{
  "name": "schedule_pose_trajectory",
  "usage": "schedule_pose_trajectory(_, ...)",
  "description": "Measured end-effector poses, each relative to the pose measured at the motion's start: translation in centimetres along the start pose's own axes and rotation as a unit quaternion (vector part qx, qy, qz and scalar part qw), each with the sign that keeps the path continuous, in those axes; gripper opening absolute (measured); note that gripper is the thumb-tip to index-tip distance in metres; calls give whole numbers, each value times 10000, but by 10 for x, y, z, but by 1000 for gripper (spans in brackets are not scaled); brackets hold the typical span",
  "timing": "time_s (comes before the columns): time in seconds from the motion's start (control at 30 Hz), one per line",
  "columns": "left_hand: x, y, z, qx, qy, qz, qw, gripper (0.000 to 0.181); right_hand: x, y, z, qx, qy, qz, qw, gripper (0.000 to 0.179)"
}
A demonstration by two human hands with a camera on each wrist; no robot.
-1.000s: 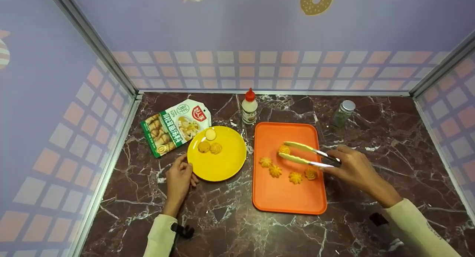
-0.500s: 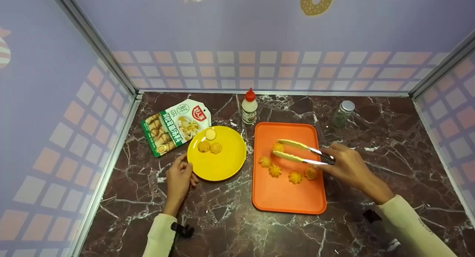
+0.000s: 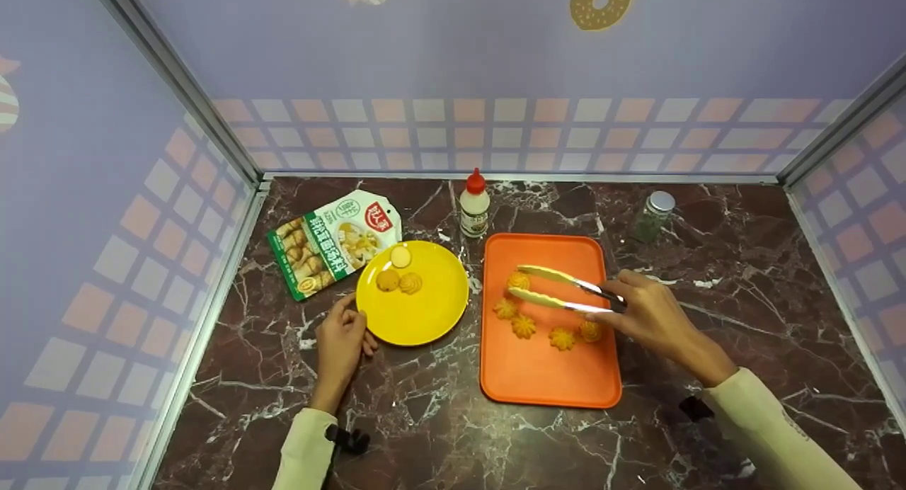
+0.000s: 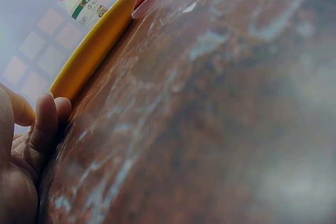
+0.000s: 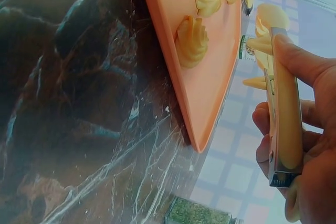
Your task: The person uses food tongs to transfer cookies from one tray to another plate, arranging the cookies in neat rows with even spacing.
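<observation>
The right hand (image 3: 651, 313) has its thumb and fingers wrapped around the tongs (image 3: 577, 283). The yellow tips sit on two sides of a swirly cookie (image 3: 519, 281), over the far left part of the orange tray (image 3: 545, 377). From where I stand, I cannot tell how high up the cookie is.

The step looks to me like carrying this one cookie. A soft, even squeeze should work best. Cookies may crumble, so a hard pinch is risky, but a loose one could let it slip. The tips should hug its fat middle. Two star cookies (image 3: 524, 326) lie on the tray just on the near side, so I would lift well clear of them, and of the tray's rim too, before going sideways.

The left hand (image 3: 341, 338) is well apart from the right one. Its bent fingers touch the rim of the yellow plate (image 3: 414, 327), though I cannot tell if they pinch it. Holding the plate still seems a good help. Three round cookies (image 3: 410, 284) sit bunched on its far part, so they should not be bumped.
</observation>
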State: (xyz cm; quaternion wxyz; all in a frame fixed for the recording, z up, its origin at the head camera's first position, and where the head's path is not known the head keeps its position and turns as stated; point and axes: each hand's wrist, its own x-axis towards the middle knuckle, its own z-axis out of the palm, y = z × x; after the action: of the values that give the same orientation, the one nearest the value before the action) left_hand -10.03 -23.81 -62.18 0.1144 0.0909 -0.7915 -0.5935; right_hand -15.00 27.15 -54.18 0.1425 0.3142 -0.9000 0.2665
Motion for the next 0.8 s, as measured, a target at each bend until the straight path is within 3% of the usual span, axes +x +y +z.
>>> schedule_pose_trajectory(0.17, 0, 1, 0, -31, 9, -65, 10000, 42, 3, -2, 5, 48, 24, -16, 10000, 39)
schedule_pose_trajectory(0.37, -2, 13, 1, -60, 10, -223, 9997, 44, 7, -5, 10, -12, -20, 18, 10000, 40)
schedule_pose_trajectory(0.5, 0, 2, 0, -80, -21, -99, 9999, 43, 10, -7, 13, -24, -72, 20, 10000, 41)
schedule_pose_trajectory(0.8, -1, -2, -1, -128, -55, 86, 9999, 41, 19, -15, 20, 55, -170, -4, 9998, 41)
